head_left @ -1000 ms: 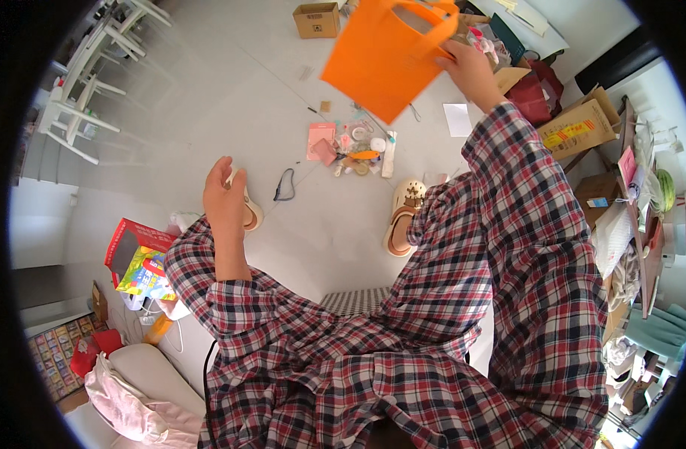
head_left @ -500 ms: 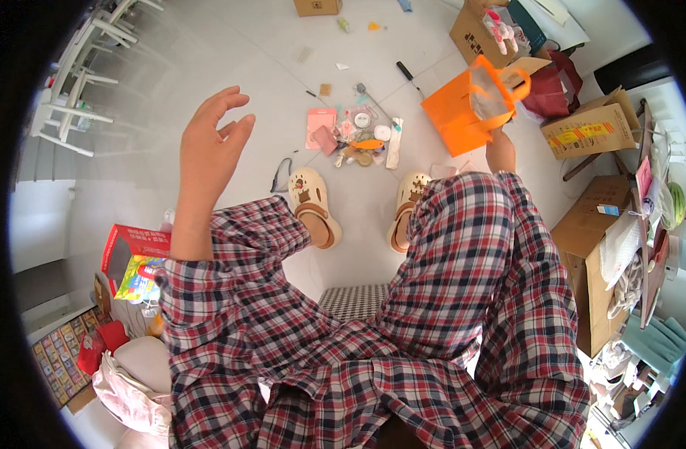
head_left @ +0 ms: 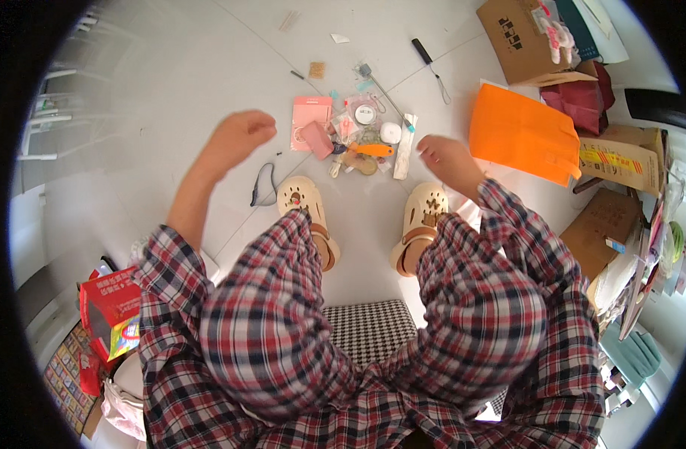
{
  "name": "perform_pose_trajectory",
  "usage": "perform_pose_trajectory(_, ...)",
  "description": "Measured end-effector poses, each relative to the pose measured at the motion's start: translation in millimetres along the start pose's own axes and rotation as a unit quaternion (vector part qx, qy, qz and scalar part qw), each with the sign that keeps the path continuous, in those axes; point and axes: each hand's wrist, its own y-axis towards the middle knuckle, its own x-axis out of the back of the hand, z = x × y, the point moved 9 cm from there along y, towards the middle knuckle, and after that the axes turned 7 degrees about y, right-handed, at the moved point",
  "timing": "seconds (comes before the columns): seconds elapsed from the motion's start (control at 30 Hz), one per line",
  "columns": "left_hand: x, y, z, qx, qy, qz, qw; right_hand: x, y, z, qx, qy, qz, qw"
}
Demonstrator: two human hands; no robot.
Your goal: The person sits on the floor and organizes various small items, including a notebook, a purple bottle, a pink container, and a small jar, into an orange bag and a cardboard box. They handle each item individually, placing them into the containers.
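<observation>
My left hand (head_left: 242, 141) hovers above the floor left of a pile of small things, its fingers loosely bent and holding nothing. On the right, my right hand (head_left: 451, 163) reaches in beside a long white wrapped strip (head_left: 405, 147), apart from it as far as I can see; its fingers are slightly blurred and hold nothing visible. The pile has a pink card (head_left: 311, 116), a pink block-shaped item (head_left: 317, 140), an orange-handled tool (head_left: 373, 150), a round white case (head_left: 390, 132) and a grey-headed stick (head_left: 384, 93). An orange bag (head_left: 519, 131) lies right of my right hand.
Cream clogs (head_left: 302, 198) are on my feet before the pile. A dark strap loop (head_left: 264, 187) lies at left, a black-handled item (head_left: 422, 52) farther off. Cardboard boxes (head_left: 507, 45) line the right side; a red box (head_left: 107, 303) stands at lower left.
My right hand has let go of the orange bag and moved left toward the pile. The bag now lies flatter, farther right. My left hand has come lower and nearer the pile.
</observation>
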Motion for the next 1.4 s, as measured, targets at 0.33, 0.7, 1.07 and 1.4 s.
perform_pose_trajectory(0.33,-206,37,108,0.167,-0.310,0.127,0.927,-109,28,-147,-0.352,0.320,-0.005,0.879)
perform_pose_trajectory(0.7,-250,9,68,0.169,-0.461,0.215,0.844,-75,-46,-107,-0.384,0.437,-0.066,0.811)
perform_pose_trajectory(1.07,-234,5,75,0.183,-0.684,0.085,0.701,-173,-4,-13,-0.240,0.342,0.190,0.888)
perform_pose_trajectory(1.4,-168,47,160,0.265,-0.549,-0.098,0.787,-110,75,-54,0.146,-0.152,0.027,0.977)
